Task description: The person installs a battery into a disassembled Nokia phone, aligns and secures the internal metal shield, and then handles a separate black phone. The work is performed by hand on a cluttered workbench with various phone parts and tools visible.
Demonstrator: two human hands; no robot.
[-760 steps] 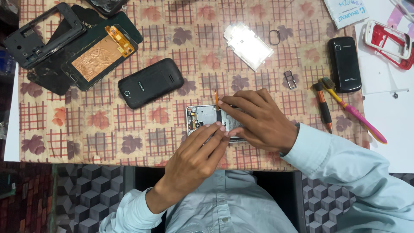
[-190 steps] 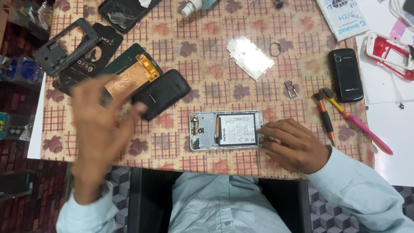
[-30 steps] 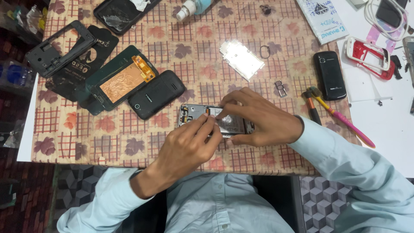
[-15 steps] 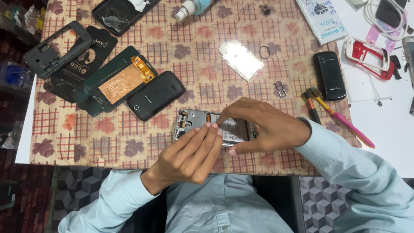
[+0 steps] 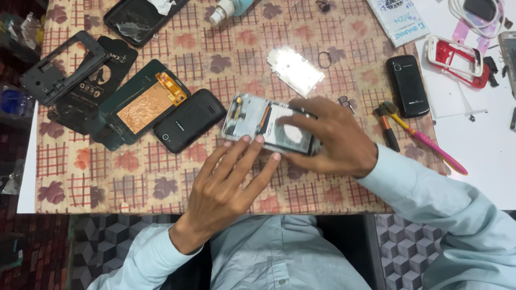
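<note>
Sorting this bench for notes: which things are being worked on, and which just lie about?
In hand: opened phone, left hand, right hand.
Lying about: black phone, second black phone, metal plate, pink-handled tool, red frame.

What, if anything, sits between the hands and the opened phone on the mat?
Nothing visible. The right hand lies on the opened phone, covering its right end; the left hand has its fingertips at the phone's near edge. The black phone lies just left of it, off to the side.
</note>
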